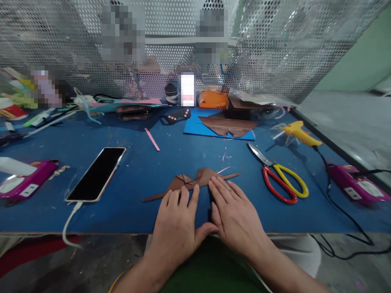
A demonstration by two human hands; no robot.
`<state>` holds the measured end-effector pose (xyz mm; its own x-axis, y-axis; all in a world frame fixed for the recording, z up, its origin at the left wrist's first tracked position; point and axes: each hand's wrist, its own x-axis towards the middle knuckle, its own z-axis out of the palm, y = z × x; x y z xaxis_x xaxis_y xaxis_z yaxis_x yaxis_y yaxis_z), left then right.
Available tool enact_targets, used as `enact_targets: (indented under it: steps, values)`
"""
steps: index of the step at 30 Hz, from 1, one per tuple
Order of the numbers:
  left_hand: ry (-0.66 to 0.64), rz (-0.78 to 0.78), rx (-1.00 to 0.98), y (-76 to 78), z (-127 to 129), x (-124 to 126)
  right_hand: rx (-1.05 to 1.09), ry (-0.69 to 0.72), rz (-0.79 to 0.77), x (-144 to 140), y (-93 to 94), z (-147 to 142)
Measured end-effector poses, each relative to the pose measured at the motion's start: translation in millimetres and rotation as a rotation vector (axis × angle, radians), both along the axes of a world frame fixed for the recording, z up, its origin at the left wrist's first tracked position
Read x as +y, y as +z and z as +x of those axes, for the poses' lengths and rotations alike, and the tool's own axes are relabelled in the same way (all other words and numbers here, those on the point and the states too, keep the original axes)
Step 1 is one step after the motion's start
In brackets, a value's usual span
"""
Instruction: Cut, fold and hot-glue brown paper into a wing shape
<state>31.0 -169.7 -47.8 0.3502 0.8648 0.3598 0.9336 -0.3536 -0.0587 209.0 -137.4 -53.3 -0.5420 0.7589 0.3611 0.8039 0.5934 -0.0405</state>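
A folded brown piece (200, 176), bow-like with a thin brown strip (154, 197) sticking out at both ends, lies flat on the blue table; whether it is paper or thin leather I cannot tell. My left hand (176, 219) rests palm down, its spread fingertips on the lower left edge of the piece. Across from it, my right hand (236, 211) lies flat with its fingertips pressing the right part of the same piece. Both thumbs come close together near the table's front edge. The fingers hide the piece's lower edge.
Scissors (270, 162) with red and yellow handles lie to the right, near a yellow glue gun (301, 132) and its cord. A phone (97, 175) on a cable lies left. Behind are a larger brown sheet (229, 125), a blue board (191, 126) and a pink strip (152, 139).
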Motion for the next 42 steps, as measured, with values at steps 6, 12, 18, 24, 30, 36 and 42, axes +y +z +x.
enact_targets:
  steps: [6,12,18,24,30,36,42]
  values:
    - [-0.005,0.055,0.037,-1.5,0.1,1.4,-0.013,-0.110,0.066,6.3,2.5,12.4]
    - [-0.007,0.062,0.025,-1.5,-2.2,2.4,0.023,-0.081,0.027,11.4,9.8,18.3]
    - [-0.013,0.062,0.023,-3.9,-1.0,0.5,0.036,-0.037,0.015,9.6,7.7,15.7]
    - [0.006,0.059,-0.099,-4.0,-16.1,-5.5,0.029,-0.033,0.027,5.0,0.3,7.8]
    - [0.079,0.083,-0.034,6.2,-44.8,-20.9,-0.019,-0.015,0.064,5.3,-1.2,10.7]
    - [0.065,0.124,-0.010,7.9,-51.7,-22.5,-0.050,-0.004,0.092,6.2,-0.9,10.0]
    - [0.034,0.133,-0.039,2.2,-38.6,-17.0,-0.046,-0.009,0.082,6.1,-2.7,9.0]
